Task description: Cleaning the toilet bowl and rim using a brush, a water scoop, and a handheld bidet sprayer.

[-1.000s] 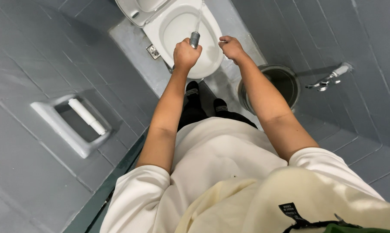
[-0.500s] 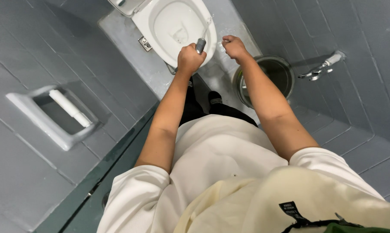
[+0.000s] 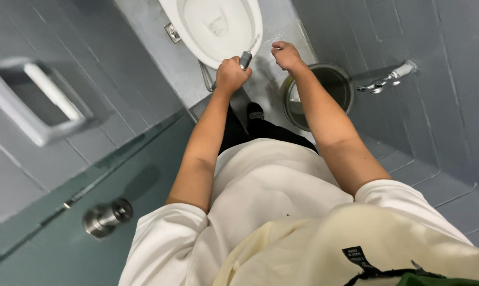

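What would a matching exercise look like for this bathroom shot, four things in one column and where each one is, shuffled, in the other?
Things:
1. spray nozzle
2. toilet paper holder
3. metal bin
4. door knob

Places:
A. on the green door, lower left of the view
B. gripped in the left hand, at the rim of the toilet bowl
C. set into the grey tiled wall at the left
D. on the floor under the right hand, below the wall tap

Pairs: 1-B, 2-C, 3-D, 4-A
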